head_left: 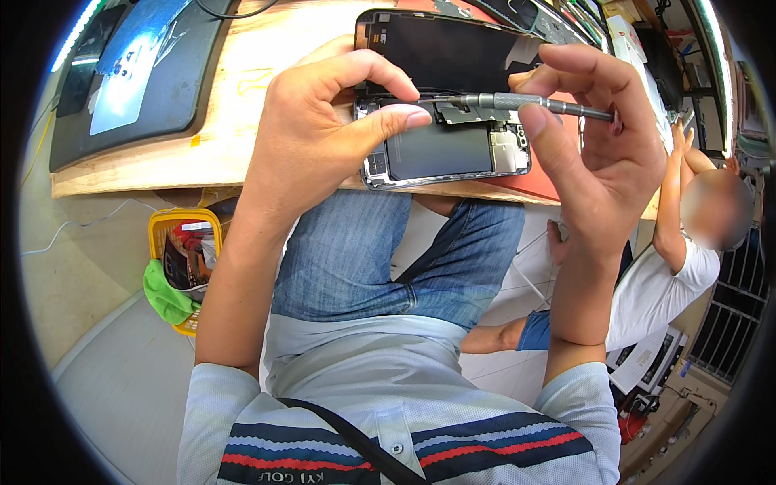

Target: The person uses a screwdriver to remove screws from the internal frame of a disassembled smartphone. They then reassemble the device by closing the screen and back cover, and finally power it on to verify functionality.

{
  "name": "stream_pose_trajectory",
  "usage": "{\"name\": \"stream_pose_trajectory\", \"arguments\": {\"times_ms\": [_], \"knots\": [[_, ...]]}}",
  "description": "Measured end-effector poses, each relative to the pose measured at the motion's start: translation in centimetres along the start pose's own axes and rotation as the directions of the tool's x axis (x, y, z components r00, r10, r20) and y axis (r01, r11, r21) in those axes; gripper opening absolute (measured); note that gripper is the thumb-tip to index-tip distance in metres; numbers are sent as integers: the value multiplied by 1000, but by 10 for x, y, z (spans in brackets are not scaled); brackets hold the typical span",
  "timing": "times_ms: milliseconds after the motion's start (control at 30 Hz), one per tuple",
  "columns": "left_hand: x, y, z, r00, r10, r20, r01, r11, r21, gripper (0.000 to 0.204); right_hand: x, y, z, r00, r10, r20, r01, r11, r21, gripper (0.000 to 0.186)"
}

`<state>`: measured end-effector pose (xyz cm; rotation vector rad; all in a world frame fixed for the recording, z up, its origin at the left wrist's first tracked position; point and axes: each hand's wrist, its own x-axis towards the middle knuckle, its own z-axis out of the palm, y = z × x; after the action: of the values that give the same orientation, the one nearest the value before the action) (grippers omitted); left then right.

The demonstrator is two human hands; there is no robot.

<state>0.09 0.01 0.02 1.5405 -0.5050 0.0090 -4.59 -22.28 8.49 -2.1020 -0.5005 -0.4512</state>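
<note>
An opened phone lies at the table's front edge, its dark screen [453, 48] raised along the far side and its body [436, 153] exposing the battery and metal plates. My right hand [598, 137] grips a slim silver screwdriver [509, 101] held almost horizontally over the phone, the shaft pointing left. My left hand [323, 137] is curved over the phone's left end, thumb and index finger apart on either side of the screwdriver's tip. Whether that index finger touches the tip I cannot tell; its other fingers are partly hidden.
The wooden table [250, 56] carries a black mat [186, 81] with devices at left and a red mat [550, 190] under the phone. A yellow basket [162, 218] with a green cloth sits below left. Another person [659, 299] is at the right, arms raised beside equipment.
</note>
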Motion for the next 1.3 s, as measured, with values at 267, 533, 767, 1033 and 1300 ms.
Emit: {"name": "stream_pose_trajectory", "arguments": {"times_ms": [267,533,767,1033,1300], "knots": [[-2,1,-2,1000,-15,14,15,1000,-6,15,-1,-3,6,1000,7,-7,-7,1000,13,43],[-1,3,0,1000,10,14,-10,1000,12,15,-11,4,-36,958,-3,-285,-14,998,-59,34],[-1,6,-1,1000,-19,4,19,996,91,15,-50,34,-86,825,112,-553,-179,981,-69,25],[-2,6,-3,998,-66,-7,66,996,52,17,-81,72,-93,751,88,-654,-302,927,-222,15],[-5,9,-6,997,-73,-3,72,988,136,18,-73,92,-80,784,81,-615,-340,885,-318,13]]}}
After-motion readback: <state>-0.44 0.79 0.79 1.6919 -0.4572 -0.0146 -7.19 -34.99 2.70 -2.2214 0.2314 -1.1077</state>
